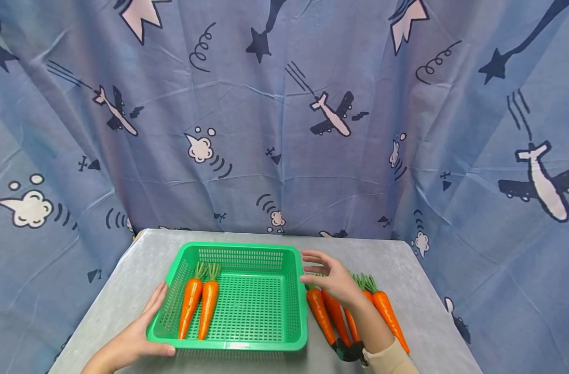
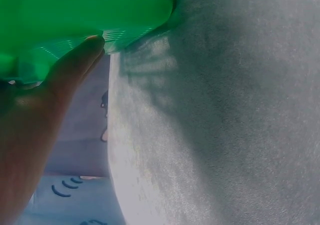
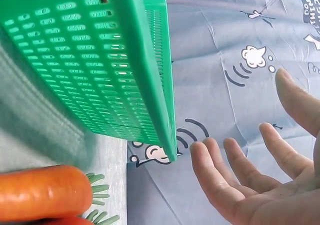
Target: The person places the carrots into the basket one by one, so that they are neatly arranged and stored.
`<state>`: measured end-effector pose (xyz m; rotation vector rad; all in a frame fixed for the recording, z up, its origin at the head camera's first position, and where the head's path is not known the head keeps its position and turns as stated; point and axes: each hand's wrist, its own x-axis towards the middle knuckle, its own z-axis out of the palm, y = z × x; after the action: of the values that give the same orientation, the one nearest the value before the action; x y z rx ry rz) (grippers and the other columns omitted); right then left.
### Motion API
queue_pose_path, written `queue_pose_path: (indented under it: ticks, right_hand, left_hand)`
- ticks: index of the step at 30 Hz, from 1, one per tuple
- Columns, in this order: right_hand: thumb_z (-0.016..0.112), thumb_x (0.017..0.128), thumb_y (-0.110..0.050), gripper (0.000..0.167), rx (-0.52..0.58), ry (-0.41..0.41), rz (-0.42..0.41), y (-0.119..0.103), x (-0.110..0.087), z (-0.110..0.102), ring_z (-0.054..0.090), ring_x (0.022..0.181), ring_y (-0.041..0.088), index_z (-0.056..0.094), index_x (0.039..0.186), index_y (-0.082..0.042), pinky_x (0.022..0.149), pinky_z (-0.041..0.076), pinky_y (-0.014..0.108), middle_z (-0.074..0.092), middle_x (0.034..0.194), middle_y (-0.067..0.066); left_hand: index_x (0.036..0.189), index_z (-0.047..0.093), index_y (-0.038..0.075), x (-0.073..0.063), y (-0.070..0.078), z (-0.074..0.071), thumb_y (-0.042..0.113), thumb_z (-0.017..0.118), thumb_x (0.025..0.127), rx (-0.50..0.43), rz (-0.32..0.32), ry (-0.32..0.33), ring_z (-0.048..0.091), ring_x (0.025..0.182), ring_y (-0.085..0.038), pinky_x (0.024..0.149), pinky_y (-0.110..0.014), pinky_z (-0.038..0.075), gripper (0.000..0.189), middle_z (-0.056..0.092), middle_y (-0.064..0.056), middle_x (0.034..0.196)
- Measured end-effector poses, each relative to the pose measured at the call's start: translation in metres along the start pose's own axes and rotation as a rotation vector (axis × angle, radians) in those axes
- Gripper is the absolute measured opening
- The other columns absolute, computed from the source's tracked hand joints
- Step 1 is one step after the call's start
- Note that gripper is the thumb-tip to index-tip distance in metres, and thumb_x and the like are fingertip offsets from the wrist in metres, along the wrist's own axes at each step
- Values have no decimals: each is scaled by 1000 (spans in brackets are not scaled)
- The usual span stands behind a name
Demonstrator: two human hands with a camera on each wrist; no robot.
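A green plastic basket [image 1: 233, 345] with perforated walls stands on the table. Inside, at its left, two orange carrots [image 1: 190, 306] with green stem ends lie side by side. My left hand [image 1: 137, 335] rests against the basket's front left corner, fingers extended along the left side and thumb along the front. Just off the basket's right rim, my right hand [image 1: 333, 280] hovers with fingers spread and holds nothing; the right wrist view shows a gap between the fingertips and the rim. Several more carrots [image 1: 389, 317] lie beneath and beside the right forearm, which partly hides them.
The grey tabletop [image 1: 429, 301] carries the basket and the carrots. Behind it and at both sides hangs a blue curtain [image 1: 247, 197] printed with planes and stars. A dark device [image 1: 347, 351] sits at the right wrist, over the lower carrot ends.
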<state>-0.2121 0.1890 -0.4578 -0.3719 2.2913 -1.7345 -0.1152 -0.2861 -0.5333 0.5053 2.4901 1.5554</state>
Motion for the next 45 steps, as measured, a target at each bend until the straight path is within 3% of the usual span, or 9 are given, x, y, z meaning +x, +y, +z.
queue_pose_path:
  ticks: [13,23,25,32,38,45]
  right_hand:
    - [79,89,-26,65,4,40,30,10,-10,-18,51,135,38,50,147,-21,102,49,48,50,150,13]
    - [77,91,-24,63,-38,78,17,21,-20,-38,52,133,40,50,147,-19,104,47,50,50,149,16]
    - [76,91,-22,62,-34,87,18,24,-23,-42,51,134,42,50,147,-17,103,49,49,50,149,17]
    - [76,92,-25,62,-56,140,68,37,-36,-60,52,133,41,50,147,-15,101,51,45,50,149,18]
    - [75,92,-29,65,-93,179,121,46,-46,-78,52,133,41,47,149,-14,100,51,46,48,151,20]
    - [77,90,-34,68,-111,204,170,55,-52,-91,53,134,41,48,149,-14,102,50,49,49,150,20]
  left_hand:
    - [164,-3,25,0,3,-2,17,84,81,39,-37,-10,-2,129,32,97,-7,26,121,-11,-17,169]
    - [164,-4,21,-1,3,-1,18,83,82,77,-10,-5,-4,132,31,97,-6,25,120,-10,-22,168]
    - [164,-4,21,-1,3,-1,19,83,82,87,-7,-5,-4,132,30,98,-7,27,120,-10,-20,168]
    - [164,-3,22,-3,4,-1,20,84,81,106,5,0,-3,133,30,99,-9,29,121,-13,4,170]
    - [164,-4,21,-2,4,-1,21,83,81,142,-35,-5,-5,131,31,101,-16,33,121,-12,-13,170]
    - [164,-3,22,-2,4,-1,18,84,80,80,-21,-7,-4,132,30,99,-6,24,121,-11,-14,169]
